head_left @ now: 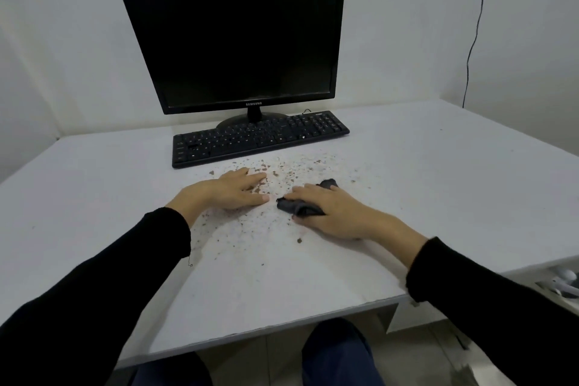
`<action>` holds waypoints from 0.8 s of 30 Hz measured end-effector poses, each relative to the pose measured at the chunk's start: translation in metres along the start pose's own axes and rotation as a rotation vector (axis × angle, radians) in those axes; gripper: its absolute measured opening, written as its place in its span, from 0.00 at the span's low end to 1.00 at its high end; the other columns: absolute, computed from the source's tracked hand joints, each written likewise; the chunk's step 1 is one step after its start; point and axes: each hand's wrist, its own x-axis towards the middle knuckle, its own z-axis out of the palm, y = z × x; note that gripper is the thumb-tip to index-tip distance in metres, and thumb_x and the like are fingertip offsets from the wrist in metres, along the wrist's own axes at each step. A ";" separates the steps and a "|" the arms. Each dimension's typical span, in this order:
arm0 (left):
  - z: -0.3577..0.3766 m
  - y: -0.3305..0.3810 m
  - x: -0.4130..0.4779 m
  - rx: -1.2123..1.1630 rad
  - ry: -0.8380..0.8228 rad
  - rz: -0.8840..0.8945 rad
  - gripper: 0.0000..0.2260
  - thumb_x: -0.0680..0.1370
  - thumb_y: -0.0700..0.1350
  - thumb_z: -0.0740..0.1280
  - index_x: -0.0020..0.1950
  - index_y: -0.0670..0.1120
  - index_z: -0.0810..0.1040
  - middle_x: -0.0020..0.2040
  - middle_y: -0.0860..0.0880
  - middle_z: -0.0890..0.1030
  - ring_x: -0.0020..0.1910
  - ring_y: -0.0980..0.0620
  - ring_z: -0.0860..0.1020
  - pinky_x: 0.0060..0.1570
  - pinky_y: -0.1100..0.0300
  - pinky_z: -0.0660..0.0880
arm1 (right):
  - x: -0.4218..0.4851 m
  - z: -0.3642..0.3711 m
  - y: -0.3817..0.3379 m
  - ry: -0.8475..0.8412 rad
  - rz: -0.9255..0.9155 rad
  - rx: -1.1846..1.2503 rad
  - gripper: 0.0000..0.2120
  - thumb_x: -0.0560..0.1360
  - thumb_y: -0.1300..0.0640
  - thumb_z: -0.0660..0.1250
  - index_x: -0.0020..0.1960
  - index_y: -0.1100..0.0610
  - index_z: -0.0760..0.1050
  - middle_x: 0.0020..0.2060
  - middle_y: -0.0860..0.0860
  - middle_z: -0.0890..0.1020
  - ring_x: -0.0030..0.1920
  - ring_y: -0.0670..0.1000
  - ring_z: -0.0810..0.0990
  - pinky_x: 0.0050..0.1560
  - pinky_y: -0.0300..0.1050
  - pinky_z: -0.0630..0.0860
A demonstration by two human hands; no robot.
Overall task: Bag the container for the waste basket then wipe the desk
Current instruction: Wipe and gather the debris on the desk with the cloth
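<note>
White desk (438,172) carries brown crumbs (275,175) at centre. Right hand (332,213) presses flat on a dark cloth (296,207), largely hidden beneath it. Left hand (233,189), at 9 o'clock, lies flat, fingers extended, empty. No container visible.

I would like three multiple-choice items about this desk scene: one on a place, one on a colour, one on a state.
1. The brown crumbs lie:
A. in front of the black keyboard
B. behind the monitor
C. on the floor

2. The crumpled cloth is:
A. white
B. dark grey
C. yellow

3. The black flat monitor is:
A. showing text
B. dark
C. tipped over

Answers:
1 A, crumbs spread on the white desk nearer than the keyboard.
2 B, dark under the right hand.
3 B, screen blank, standing upright.
</note>
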 end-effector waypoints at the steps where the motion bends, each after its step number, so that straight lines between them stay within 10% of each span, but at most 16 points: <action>1: 0.002 -0.002 0.000 -0.001 0.002 0.005 0.34 0.75 0.68 0.54 0.77 0.62 0.46 0.79 0.49 0.42 0.78 0.47 0.41 0.75 0.43 0.43 | 0.015 0.000 0.005 0.006 -0.007 0.005 0.20 0.79 0.46 0.61 0.70 0.46 0.66 0.63 0.47 0.75 0.63 0.49 0.72 0.68 0.53 0.62; 17: 0.012 -0.011 0.006 -0.033 0.088 -0.020 0.38 0.74 0.69 0.54 0.78 0.55 0.45 0.79 0.53 0.44 0.78 0.49 0.45 0.72 0.35 0.44 | 0.148 0.010 0.025 0.191 0.165 -0.003 0.16 0.77 0.45 0.63 0.63 0.48 0.74 0.61 0.49 0.78 0.61 0.53 0.75 0.64 0.54 0.65; 24: 0.007 -0.022 -0.010 -0.165 0.183 0.088 0.31 0.78 0.58 0.62 0.76 0.47 0.59 0.75 0.48 0.63 0.72 0.49 0.63 0.71 0.54 0.60 | 0.080 0.018 -0.004 0.138 0.050 -0.008 0.18 0.77 0.45 0.63 0.65 0.48 0.73 0.62 0.48 0.77 0.63 0.51 0.74 0.67 0.59 0.64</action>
